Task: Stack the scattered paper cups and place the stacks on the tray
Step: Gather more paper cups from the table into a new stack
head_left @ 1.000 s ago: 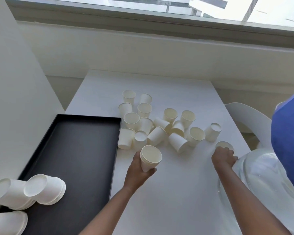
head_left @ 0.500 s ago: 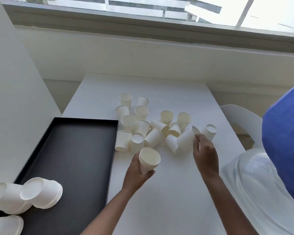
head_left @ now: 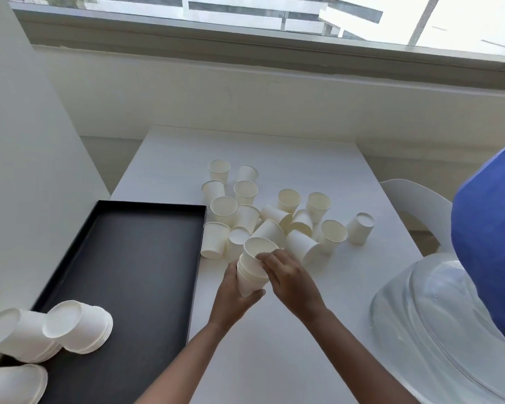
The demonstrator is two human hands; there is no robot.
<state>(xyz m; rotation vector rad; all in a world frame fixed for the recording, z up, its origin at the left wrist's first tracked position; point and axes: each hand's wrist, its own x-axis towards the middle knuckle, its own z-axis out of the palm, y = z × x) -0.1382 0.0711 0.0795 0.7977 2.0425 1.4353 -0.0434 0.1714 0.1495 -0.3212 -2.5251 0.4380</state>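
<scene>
1. The left hand (head_left: 233,298) holds a short stack of paper cups (head_left: 250,279) just above the table (head_left: 274,360), mouths tilted up and away from the camera. Its grip is closed round the lower part of the stack, with the thumb curled under the right side of the base.
2. The right hand (head_left: 292,281) comes in from the right onto the top cup (head_left: 257,250) of that stack. Its fingers are bent and their tips press the cup's wall just under the rim. The top cup sits partly inside the one below. How its thumb lies cannot be told.
3. The two hands are touching or nearly so, just beside the right rim of the tray (head_left: 200,243).
4. The black tray lies on the left part of the table. Three finished stacks (head_left: 79,328) lie on their sides at its near left corner, and most of its floor is bare.
5. The loose cups (head_left: 274,217) are bunched on the table behind the hands. Some are upright, some are tipped on their sides, and a few are upside down. One upturned cup (head_left: 360,228) stands a little apart at the right of the bunch.
6. A clear plastic cover (head_left: 435,316) rests at the table's right edge, beside blue fabric (head_left: 490,243) and a white chair (head_left: 414,199).
</scene>
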